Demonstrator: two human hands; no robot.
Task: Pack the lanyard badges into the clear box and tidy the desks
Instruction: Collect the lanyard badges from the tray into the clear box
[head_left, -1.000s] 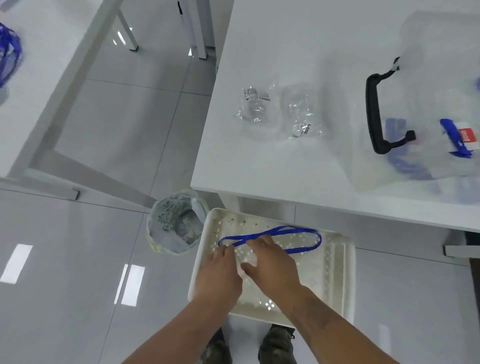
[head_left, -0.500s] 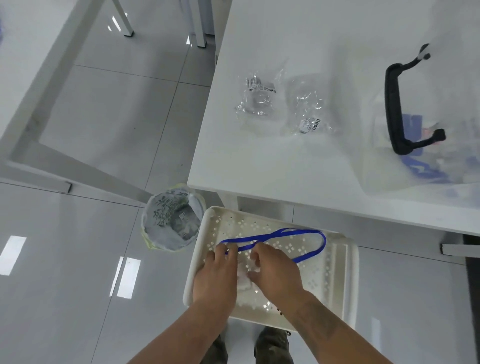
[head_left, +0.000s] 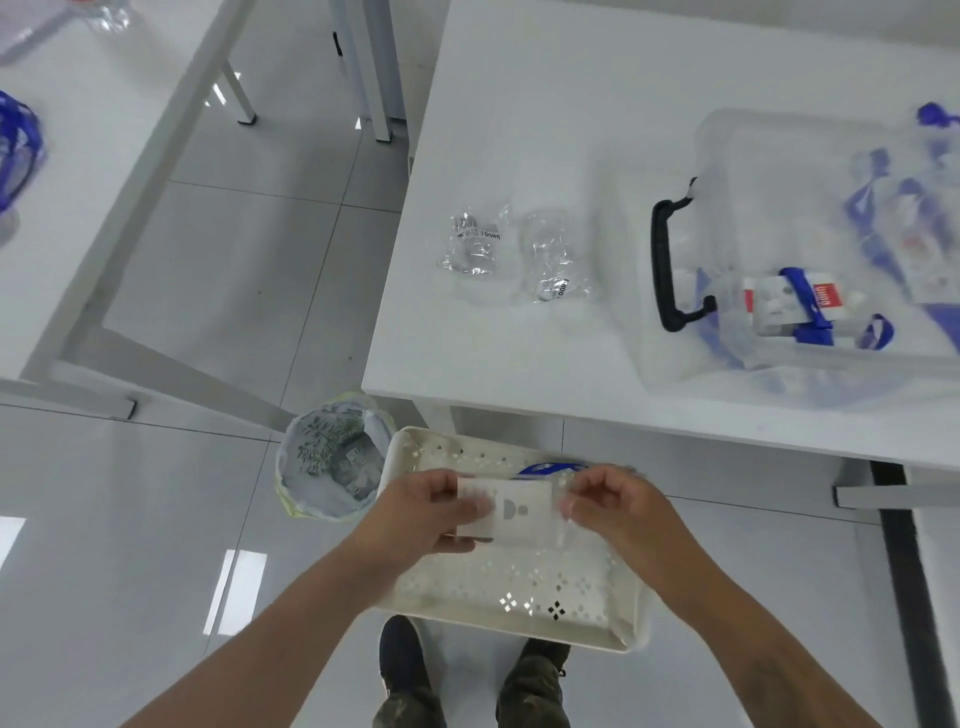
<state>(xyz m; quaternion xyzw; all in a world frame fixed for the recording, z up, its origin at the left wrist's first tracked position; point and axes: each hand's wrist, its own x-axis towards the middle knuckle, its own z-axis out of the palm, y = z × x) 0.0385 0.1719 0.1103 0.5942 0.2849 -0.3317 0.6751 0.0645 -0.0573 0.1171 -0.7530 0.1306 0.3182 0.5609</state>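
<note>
Blue lanyards already lie in the clear box (head_left: 810, 332) on the desk (head_left: 545, 104), while the left hand (head_left: 415, 512) and right hand (head_left: 615, 501) pinch one badge (head_left: 511, 512) above the white tray (head_left: 582, 613), unpacked, with empty wrappers (head_left: 511, 254) left.

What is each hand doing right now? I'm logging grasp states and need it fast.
Left hand: pinching the left end of the clear badge holder.
Right hand: pinching its right end.

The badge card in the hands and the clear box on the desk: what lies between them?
In the head view, between the badge card and the clear box lie the white tray's far rim, a bit of blue lanyard, then bare desk edge.
</note>
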